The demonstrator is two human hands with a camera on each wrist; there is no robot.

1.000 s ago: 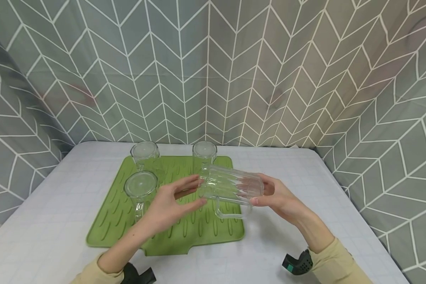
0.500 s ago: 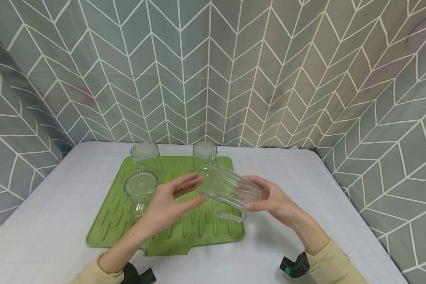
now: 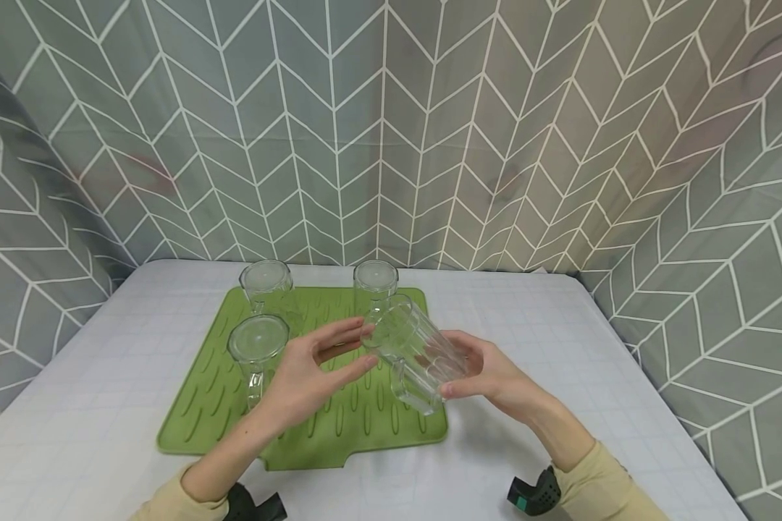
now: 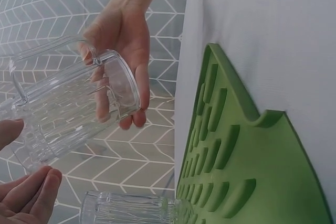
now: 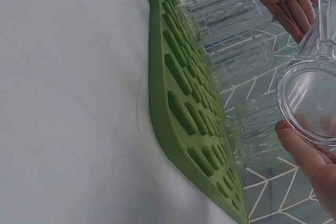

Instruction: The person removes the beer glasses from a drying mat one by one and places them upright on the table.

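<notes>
1. One clear glass mug [image 3: 422, 344] is hanging in the air above the right part of the green mat [image 3: 326, 438], tilting, with its base toward the right hand and its handle [image 4: 47, 48] on the near side.
2. My right hand [image 3: 485, 376] is clamping the mug at its base end, thumb on the near side, fingers curling around the far side.
3. My left hand [image 3: 309, 373] is waiting at the mug's other end, thumb and fingers extending and standing apart; I am not able to tell whether they are touching the glass.
4. Three more glass mugs are standing on the mat: a back-left mug [image 3: 266, 278], a front-left mug [image 3: 258, 339] and a back-right mug [image 3: 375, 278], the last rising just behind the held one.
5. Under the mat I am seeing a white tablecloth [image 3: 528, 311]; behind the table, a grey curtain [image 3: 391, 130] is showing white chevron lines.
</notes>
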